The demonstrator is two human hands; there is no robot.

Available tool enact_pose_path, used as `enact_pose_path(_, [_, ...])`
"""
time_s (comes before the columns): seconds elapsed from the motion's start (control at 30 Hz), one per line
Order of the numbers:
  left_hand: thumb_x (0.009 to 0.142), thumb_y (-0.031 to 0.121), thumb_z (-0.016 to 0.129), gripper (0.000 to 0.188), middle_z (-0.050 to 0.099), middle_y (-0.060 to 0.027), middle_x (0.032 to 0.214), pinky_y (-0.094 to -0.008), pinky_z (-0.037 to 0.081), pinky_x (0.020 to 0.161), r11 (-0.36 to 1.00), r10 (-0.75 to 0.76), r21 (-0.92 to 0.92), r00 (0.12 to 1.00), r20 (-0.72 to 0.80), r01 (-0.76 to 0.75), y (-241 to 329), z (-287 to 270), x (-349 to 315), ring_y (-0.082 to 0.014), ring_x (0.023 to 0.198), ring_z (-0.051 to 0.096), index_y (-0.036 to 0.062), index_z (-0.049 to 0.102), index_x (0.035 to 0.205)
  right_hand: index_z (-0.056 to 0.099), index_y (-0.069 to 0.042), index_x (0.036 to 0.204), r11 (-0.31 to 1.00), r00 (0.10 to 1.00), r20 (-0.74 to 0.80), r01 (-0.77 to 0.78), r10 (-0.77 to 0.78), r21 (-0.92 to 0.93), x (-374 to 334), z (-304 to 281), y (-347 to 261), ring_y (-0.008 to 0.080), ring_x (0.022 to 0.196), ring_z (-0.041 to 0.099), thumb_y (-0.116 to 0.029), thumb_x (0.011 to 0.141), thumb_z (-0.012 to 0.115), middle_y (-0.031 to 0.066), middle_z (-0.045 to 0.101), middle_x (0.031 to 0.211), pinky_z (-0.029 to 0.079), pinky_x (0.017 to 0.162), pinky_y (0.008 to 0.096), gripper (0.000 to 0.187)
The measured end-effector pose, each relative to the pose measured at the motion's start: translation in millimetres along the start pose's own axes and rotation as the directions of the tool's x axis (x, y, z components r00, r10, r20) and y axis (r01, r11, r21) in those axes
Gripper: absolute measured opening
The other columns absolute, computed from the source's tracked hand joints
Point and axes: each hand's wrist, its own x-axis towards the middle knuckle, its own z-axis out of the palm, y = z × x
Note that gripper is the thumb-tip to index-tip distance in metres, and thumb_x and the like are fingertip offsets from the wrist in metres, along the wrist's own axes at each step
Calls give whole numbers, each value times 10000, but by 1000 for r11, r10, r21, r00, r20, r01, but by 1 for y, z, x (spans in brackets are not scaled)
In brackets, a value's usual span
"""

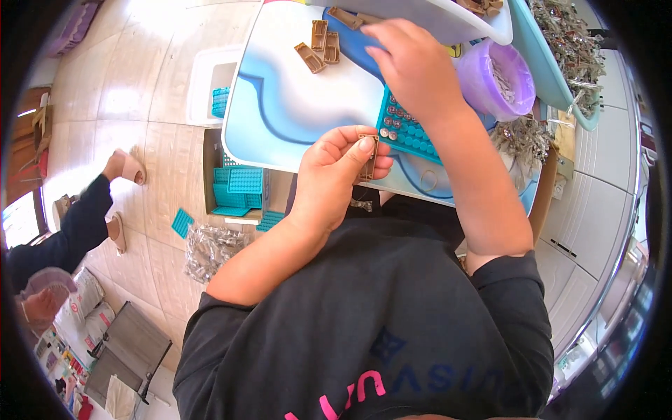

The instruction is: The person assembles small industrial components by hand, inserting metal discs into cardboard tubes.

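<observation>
My left hand (329,171) pinches a small brown rectangular plastic piece (369,159) between thumb and fingers, near the table's front edge. My right hand (413,63) is raised over the far part of the table, thumb apart from its outstretched fingers and nothing seen in it. Its fingertips are close to a brown plastic piece (344,17); I cannot tell whether they touch. Left of it, more brown pieces (319,35) lie in a loose group. Below my right forearm sits a teal tray (420,145) with rows of round cells, several holding small shiny round parts.
A purple tub (483,80) of small pale pieces stands right of the tray. A long teal basin (549,70) is heaped with shiny bits. On the floor at left are a box (209,189) of teal trays and a clear bag (217,248). Someone's legs (77,203) show farther left.
</observation>
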Motion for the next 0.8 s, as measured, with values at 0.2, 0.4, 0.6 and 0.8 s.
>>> enact_pose_path(0.2, [944, 150, 512, 238, 632, -130, 1000, -304, 535, 797, 999, 0, -40, 1000, 1, 0, 4, 4, 1, -179, 859, 639, -9, 531, 1121, 617, -69, 996, 928, 983, 184, 81, -14, -364, 25, 38, 17, 261, 862, 595, -92, 833, 572, 83, 615, 982, 482, 732, 339, 172])
enact_pose_path(0.4, [946, 137, 503, 204, 626, -136, 1009, -312, 538, 793, 996, -29, -85, 1000, 5, 30, 5, 7, -2, -194, 886, 639, -8, 512, 1090, 596, -73, 848, 958, 997, 79, 6, 18, -287, 21, 6, -4, 280, 870, 597, -95, 787, 597, 104, 597, 866, 489, 681, 348, 66])
enact_pose_path(0.6, [946, 132, 505, 207, 624, -132, 994, -309, 540, 770, 991, -104, -74, 993, 61, 108, -1, 11, -4, -190, 863, 637, -15, 506, 1091, 594, -35, 1015, 853, 922, 77, -381, 379, 357, -61, -82, 4, 155, 738, 558, -48, 885, 489, 67, 581, 871, 444, 671, 272, 168])
enact_pose_path(0.8, [953, 145, 493, 236, 631, -135, 992, -303, 544, 767, 983, -177, 67, 977, 119, 170, -12, 23, -10, -185, 862, 641, -16, 516, 1123, 567, -42, 1096, 550, 645, 333, -763, 688, 341, -148, -133, 6, 119, 760, 553, -44, 903, 475, 63, 586, 886, 441, 687, 252, 214])
